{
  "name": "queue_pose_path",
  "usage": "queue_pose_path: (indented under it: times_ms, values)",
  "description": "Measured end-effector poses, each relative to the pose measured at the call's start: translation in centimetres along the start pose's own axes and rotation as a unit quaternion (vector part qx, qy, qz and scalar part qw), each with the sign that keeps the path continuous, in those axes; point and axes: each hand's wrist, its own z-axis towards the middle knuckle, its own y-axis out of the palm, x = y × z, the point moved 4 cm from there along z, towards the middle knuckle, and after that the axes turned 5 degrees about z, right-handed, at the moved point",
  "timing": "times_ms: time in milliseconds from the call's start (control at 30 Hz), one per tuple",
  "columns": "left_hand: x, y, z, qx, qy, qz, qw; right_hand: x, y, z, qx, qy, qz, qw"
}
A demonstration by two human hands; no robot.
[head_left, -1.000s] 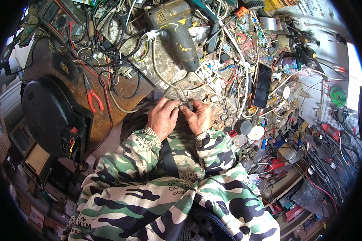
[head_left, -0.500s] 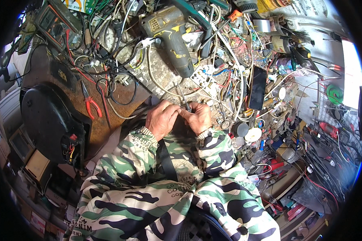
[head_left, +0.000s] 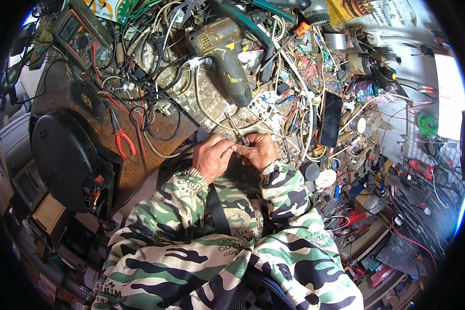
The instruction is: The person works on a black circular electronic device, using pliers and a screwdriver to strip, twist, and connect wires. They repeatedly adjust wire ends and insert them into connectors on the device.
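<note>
My left hand [head_left: 212,158] and my right hand [head_left: 258,151] meet at the near edge of the cluttered bench, fingertips almost touching. From the right fingers a slim tool [head_left: 236,127] with a grey metal shaft points up and to the left; its kind is not clear. The left thumb and fingers are pinched together, and whatever lies between them is too small or hidden to name. Beyond the hands lies a black and yellow cordless power tool [head_left: 227,62]. Red-handled pliers [head_left: 121,135] rest on the rusty plate [head_left: 155,137] to the left.
A black rounded housing [head_left: 70,155] with exposed wires stands at the left. Behind it are a multimeter [head_left: 82,36] and tangled cables [head_left: 160,88]. A black phone [head_left: 330,120] lies to the right, near a power strip [head_left: 267,109], small round containers [head_left: 310,170] and scattered parts.
The whole view has shifted slightly, so bench things appear lower and further right. Both hands stay together, and the slim tool leans a little more to the left.
</note>
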Motion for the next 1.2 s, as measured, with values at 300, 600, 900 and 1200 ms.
queue_pose_path:
  times_ms: [300, 600, 900, 1200]
  values:
    - [0.3, -0.1, 0.0, 0.007, -0.016, 0.022, 1.000, -0.2, 0.1, -0.4, 0.007, -0.037, -0.025, 0.999]
    - [0.6, -0.7, -0.1, 0.008, -0.004, 0.020, 1.000, -9.8, 3.8, -0.1, 0.188, -0.366, -0.436, 0.800]
    - [-0.3, -0.4, -0.4, 0.033, -0.008, -0.007, 0.999, -9.8, 6.8, 3.2, 0.210, -0.339, -0.510, 0.762]
    - [-0.4, 0.3, -0.5, 0.032, 0.000, 0.016, 0.999, -6.4, 3.5, 1.4, 0.117, -0.302, -0.036, 0.945]
